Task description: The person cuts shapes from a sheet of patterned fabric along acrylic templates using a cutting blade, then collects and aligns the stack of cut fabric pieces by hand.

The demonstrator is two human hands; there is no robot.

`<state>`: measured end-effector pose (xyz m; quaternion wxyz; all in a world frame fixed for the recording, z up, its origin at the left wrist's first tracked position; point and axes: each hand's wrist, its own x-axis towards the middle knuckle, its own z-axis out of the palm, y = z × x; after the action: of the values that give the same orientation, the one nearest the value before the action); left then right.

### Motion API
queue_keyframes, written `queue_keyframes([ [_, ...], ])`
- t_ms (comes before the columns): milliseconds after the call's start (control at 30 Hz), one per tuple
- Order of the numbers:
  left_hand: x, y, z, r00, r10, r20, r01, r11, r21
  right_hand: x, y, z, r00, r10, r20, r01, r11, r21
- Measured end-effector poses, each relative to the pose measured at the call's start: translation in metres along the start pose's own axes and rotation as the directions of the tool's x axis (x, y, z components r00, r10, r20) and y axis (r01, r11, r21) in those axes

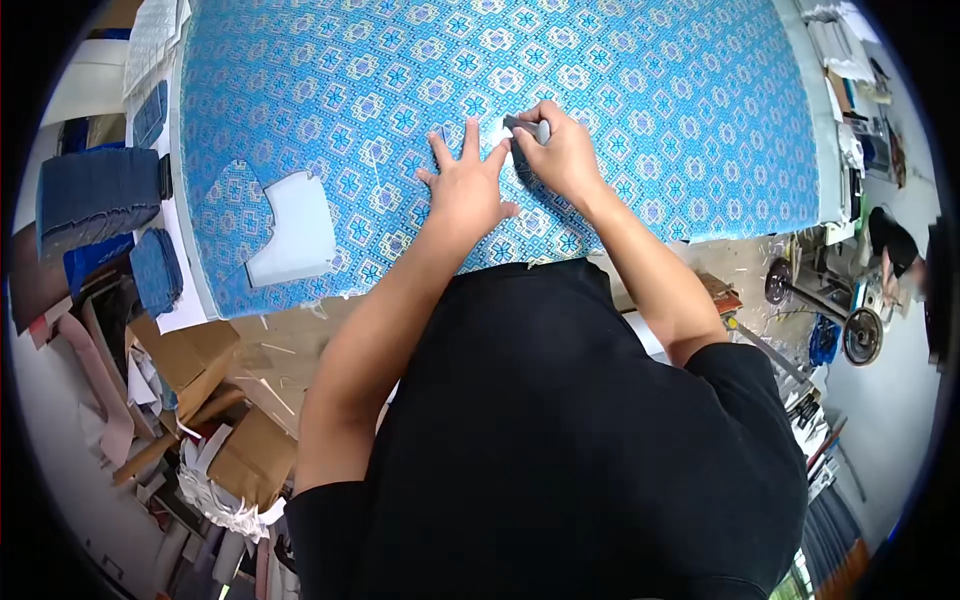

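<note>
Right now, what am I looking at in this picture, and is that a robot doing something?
No robot here! These are a person's own two bare hands. There is just one picture, and it comes from a camera worn on the person's head, looking down, so the black shirt and the arms belong to that person.

The big blue patterned cloth covers most of the table. On it, toward the left, lies a pale, curved flat piece.

The left hand presses on the cloth with its fingers spread. The right hand grips a small grey tool, but it is too small to tell what kind.

Off to the left are dark blue stacks.
</note>
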<state>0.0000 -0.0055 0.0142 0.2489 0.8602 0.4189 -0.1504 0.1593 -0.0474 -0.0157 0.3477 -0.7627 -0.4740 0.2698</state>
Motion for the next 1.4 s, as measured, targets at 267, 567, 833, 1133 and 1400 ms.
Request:
queue_keyframes([
  [267, 0.001, -0.005, -0.002, 0.998, 0.054, 0.024, -0.055, 0.998, 0.012, -0.014, -0.029, 0.017, 0.985, 0.098, -0.142, -0.118, 0.983, -0.141],
  [567, 0.001, -0.006, -0.003, 0.996, 0.068, 0.057, -0.074, 0.992, 0.102, -0.008, -0.037, 0.039, 0.952, 0.132, -0.277, -0.187, 0.965, -0.185],
  [833, 0.003, -0.006, -0.001, 0.997, 0.057, 0.047, -0.062, 0.992, 0.108, -0.010, -0.032, 0.047, 0.940, 0.070, -0.334, -0.156, 0.959, -0.236],
  [1133, -0.002, -0.008, 0.007, 0.999, 0.026, -0.027, -0.024, 0.998, 0.057, 0.007, -0.012, 0.005, 1.000, -0.017, -0.012, 0.014, 0.979, -0.205],
  [1400, -0.009, 0.001, 0.013, 0.975, -0.206, -0.086, 0.207, 0.978, -0.003, 0.071, -0.004, -0.045, 0.734, -0.391, 0.555, 0.547, 0.825, -0.143],
])
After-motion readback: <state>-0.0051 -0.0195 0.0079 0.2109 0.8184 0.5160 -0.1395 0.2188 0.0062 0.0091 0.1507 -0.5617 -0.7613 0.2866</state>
